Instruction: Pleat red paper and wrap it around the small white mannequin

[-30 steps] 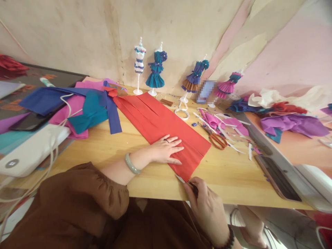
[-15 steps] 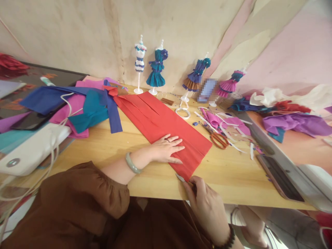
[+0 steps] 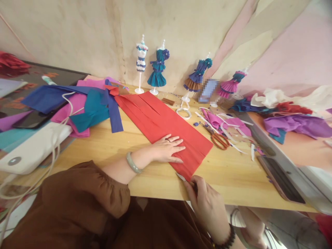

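A long red piece of cloth (image 3: 168, 114) lies slantwise over the wooden table, with several creases or slits along its far part. My left hand (image 3: 169, 149) rests flat on its near half, fingers spread. My right hand (image 3: 206, 195) is closed around a small bladed tool (image 3: 181, 176). Only its pointed metal blade shows, at the cloth's near corner; the handle is hidden in my fist, so I cannot tell its exact kind. Orange-handled scissors (image 3: 219, 140) lie right of the cloth.
Dressed miniature mannequins (image 3: 157, 69) stand along the wall. Blue, teal and pink fabric (image 3: 90, 110) is piled left, near a white device (image 3: 33, 148) with cables. Pink scraps (image 3: 214, 119), a white ribbon roll (image 3: 183, 112) and a phone (image 3: 281, 180) lie right.
The view has shifted very slightly. My left hand stays flat on the cloth, and my right hand with the bladed tool remains at the near corner, its grip turned a little.
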`<state>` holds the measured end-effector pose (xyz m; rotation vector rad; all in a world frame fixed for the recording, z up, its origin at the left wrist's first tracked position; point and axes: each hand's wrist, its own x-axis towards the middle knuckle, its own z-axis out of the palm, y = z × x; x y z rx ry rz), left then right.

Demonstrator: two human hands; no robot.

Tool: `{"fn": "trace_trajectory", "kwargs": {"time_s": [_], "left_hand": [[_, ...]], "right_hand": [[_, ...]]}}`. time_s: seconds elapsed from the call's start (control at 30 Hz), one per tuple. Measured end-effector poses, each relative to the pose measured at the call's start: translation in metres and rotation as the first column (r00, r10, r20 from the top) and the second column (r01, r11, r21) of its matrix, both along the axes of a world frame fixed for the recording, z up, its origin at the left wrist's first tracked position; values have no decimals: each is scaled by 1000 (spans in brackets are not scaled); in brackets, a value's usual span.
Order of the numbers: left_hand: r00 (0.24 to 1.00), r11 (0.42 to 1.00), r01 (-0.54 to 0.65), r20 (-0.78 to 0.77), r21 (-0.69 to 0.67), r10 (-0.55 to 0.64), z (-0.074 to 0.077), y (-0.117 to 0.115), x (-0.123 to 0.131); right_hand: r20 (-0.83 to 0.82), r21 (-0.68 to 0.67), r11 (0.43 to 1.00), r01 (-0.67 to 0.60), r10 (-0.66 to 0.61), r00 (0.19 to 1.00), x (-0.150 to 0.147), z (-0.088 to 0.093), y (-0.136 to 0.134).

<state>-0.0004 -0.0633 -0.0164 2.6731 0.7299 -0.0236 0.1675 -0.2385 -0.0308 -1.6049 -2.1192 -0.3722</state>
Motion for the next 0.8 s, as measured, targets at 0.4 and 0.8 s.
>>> {"fn": "trace_trajectory", "kwargs": {"time_s": [0.4, 0.8], "left_hand": [[999, 1000, -1, 38, -6, 1, 1, -1, -1], [1000, 1000, 10, 24, 2, -10, -3, 1, 0]], "right_hand": [[-49, -21, 999, -37, 36, 998, 0, -3, 1], [-14, 26, 999, -37, 37, 999, -3, -1, 3]]}}
